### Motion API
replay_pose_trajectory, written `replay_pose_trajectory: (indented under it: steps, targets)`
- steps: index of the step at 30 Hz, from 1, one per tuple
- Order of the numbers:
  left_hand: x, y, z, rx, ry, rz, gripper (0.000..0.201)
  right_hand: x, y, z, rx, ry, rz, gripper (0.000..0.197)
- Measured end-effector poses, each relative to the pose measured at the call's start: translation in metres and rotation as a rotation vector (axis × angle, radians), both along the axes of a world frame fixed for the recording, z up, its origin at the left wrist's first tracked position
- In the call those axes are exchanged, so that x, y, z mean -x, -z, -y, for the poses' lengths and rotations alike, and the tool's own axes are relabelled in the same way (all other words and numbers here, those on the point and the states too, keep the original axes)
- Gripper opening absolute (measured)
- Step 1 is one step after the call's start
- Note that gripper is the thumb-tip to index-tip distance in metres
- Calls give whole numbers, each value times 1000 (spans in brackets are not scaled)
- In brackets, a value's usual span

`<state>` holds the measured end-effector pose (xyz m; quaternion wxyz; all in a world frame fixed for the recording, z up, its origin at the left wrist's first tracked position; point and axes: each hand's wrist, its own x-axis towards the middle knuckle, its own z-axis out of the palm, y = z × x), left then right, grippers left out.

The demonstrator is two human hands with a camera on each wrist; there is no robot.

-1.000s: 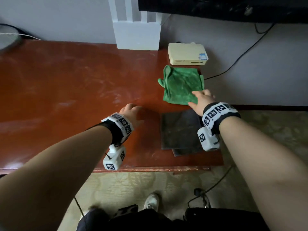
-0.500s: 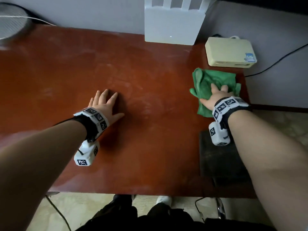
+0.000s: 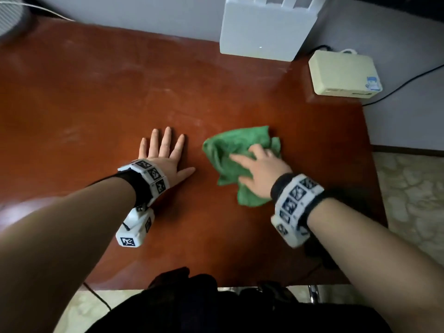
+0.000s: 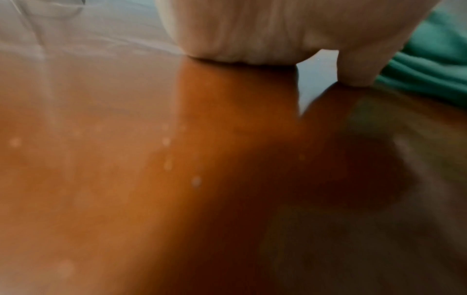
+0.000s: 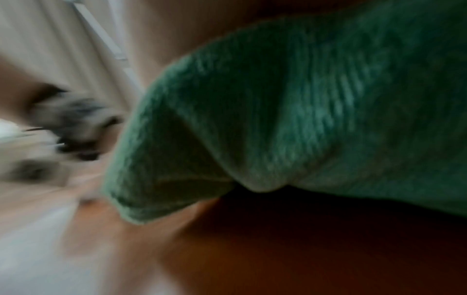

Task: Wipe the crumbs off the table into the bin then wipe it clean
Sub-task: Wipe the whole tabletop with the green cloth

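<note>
A bunched green cloth (image 3: 236,145) lies mid-table on the glossy red-brown table (image 3: 96,104). My right hand (image 3: 260,169) presses down on the cloth with its fingers stretched out over it. The right wrist view is blurred and filled by the green cloth (image 5: 303,119). My left hand (image 3: 165,152) lies flat on the table, fingers straight and spread, just left of the cloth and holding nothing. In the left wrist view the thumb (image 4: 359,67) touches the wood beside the green cloth (image 4: 429,65). Small pale specks (image 4: 196,181) dot the table near that wrist. No bin is in view.
A white upright box (image 3: 262,32) stands at the back edge against the wall. A beige box (image 3: 343,73) with cables sits at the back right corner. A fan (image 3: 9,18) shows at the far left. Something dark (image 3: 319,255) lies under my right forearm.
My right hand has dragged the green cloth from beside the beige box leftward and nearer, to the middle of the table. The left hand stays flat on the wood.
</note>
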<state>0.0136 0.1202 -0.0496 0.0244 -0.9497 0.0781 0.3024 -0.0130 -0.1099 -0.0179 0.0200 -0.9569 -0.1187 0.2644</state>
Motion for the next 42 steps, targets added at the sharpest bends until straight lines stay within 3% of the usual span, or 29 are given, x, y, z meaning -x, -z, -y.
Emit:
replay_pose_trajectory:
  steps: [2,4,6,10,12,16,18,20,24,28,30,34,38,42]
  targets:
    - [-2,1,-2,16,5,-12,84,34,-3,-12,-60,-194,-101,55]
    - [-2,1,-4,28,6,-33,84,30,-2,-9,-92,-175,-143,53]
    - [-3,0,-4,31,9,-35,84,-2,4,-1,-94,-48,-73,52]
    - [-3,-1,-4,26,-4,-57,84,-77,12,12,-92,409,47,53]
    - [-3,-2,-3,27,-5,-51,84,-91,12,10,-76,502,45,54]
    - [0,-1,-4,35,4,-21,84,-31,8,-9,2,237,109,55]
    - [0,-1,-4,42,5,-11,84,16,7,-13,-10,31,35,56]
    - [0,-1,-4,49,3,-11,84,35,3,-13,-25,-44,-52,55]
    - [-1,-3,-3,51,4,-28,84,-22,4,-2,-47,97,-37,53]
    - [-2,-5,-3,38,1,-56,83,-92,14,2,-50,446,61,55]
    - [-2,-5,-4,37,-3,-60,83,-103,17,-3,-21,502,74,56]
    - [-2,-3,-4,42,14,-54,84,-49,10,-18,39,275,99,58]
    - [-3,-2,-5,63,25,-43,86,17,4,-29,18,8,-54,58]
    - [-6,-2,-7,58,57,-53,89,-24,3,-29,34,73,-31,55]
